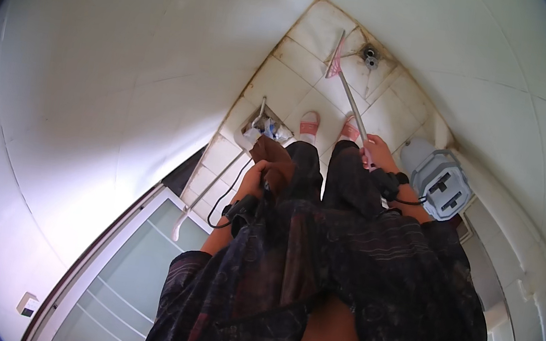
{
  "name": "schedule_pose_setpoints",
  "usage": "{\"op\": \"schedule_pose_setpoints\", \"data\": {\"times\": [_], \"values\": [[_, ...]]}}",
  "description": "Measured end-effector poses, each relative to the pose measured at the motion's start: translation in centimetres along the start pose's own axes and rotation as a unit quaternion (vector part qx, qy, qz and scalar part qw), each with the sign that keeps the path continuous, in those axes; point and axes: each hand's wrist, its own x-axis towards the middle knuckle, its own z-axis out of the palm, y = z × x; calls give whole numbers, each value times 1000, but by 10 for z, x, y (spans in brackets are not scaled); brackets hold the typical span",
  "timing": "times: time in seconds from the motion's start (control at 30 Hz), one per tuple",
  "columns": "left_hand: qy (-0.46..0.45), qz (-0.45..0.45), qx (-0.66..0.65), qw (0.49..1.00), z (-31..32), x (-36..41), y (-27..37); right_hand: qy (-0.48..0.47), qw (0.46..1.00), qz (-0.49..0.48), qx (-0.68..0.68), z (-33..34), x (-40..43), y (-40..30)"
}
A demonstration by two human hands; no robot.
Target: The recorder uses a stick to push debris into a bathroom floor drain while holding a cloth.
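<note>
My right hand (378, 153) grips the lower end of a long-handled floor squeegee (354, 101). Its pink head, with a long thin blade, lies over the tiled floor (299, 65) near a round floor drain (370, 56). My left hand (254, 178) is closed on a brown cloth (274, 163), which hangs beside my knee. Just past the cloth stands a waste bin (288, 133) with crumpled litter in it. A long thin handle (215, 178) with a pale grip slants down beside my left forearm; its far end is hidden.
A grey plastic container or appliance (442, 185) stands by the wall at my right. At the lower left is a frosted glass door (131, 265). Pale walls meet at the corner ahead, with brown stains along the floor's edges. A wall switch or socket (27, 305) is at the lower left.
</note>
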Motion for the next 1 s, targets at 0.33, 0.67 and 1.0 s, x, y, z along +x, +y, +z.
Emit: {"op": "schedule_pose_setpoints", "data": {"times": [0.33,0.67,1.0], "values": [[88,-188,-320,924,16,-16,45,-61,981,21,181,105,64,-17],[79,-145,-180,970,-7,-18,19,-40,992,-20,119,134,58,24],[18,-45,95,994,-22,-22,19,-9,997,-12,77,45,46,75]]}}
